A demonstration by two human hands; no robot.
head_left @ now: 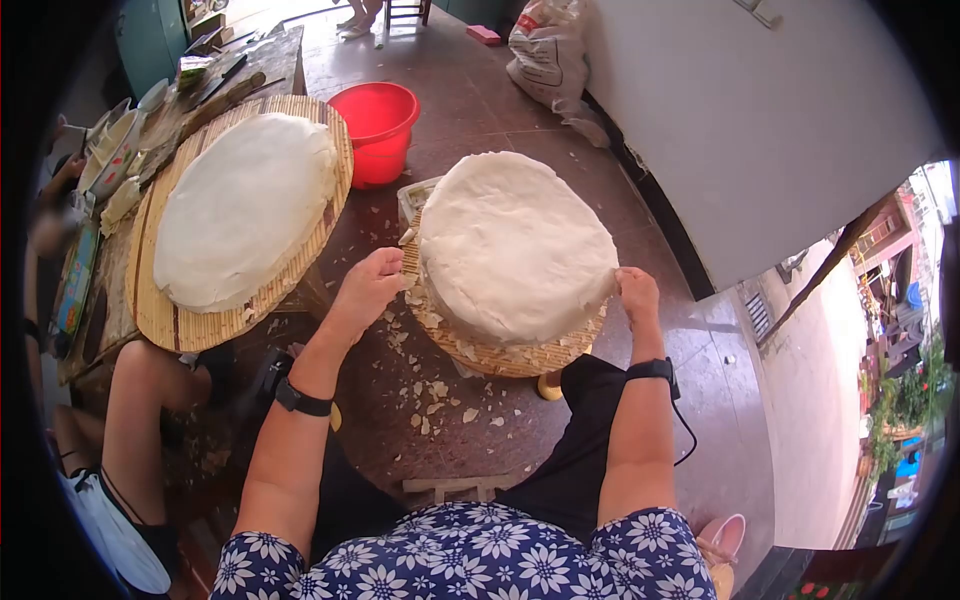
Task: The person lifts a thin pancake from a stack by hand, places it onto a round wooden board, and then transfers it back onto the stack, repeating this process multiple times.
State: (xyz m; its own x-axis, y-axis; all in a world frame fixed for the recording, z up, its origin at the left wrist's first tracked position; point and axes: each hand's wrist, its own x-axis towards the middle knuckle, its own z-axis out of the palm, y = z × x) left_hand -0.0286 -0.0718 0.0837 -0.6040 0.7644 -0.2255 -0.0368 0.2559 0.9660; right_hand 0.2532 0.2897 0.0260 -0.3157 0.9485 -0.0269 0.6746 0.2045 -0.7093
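In front of me a thick, round white slab of dough (515,245) rests on a round woven bamboo mat (500,357). Its top is slightly wrinkled and its rim uneven. My right hand (640,295) pinches the slab's right rim between thumb and fingers. On the other side, my left hand (370,288) is closed, its fingertips pressed together near the mat's left edge, a little apart from the slab. Whatever those fingertips hold is too small to make out. Dry pale flakes (437,390) lie along the mat's edge and over the floor below.
A second white dough round (245,212) lies on another bamboo mat (150,300) at the left, by a cluttered wooden table (285,60). A red bucket (378,130) stands behind. Another person's bare leg (140,430) is close on my left. A white panel (740,110) rises at right.
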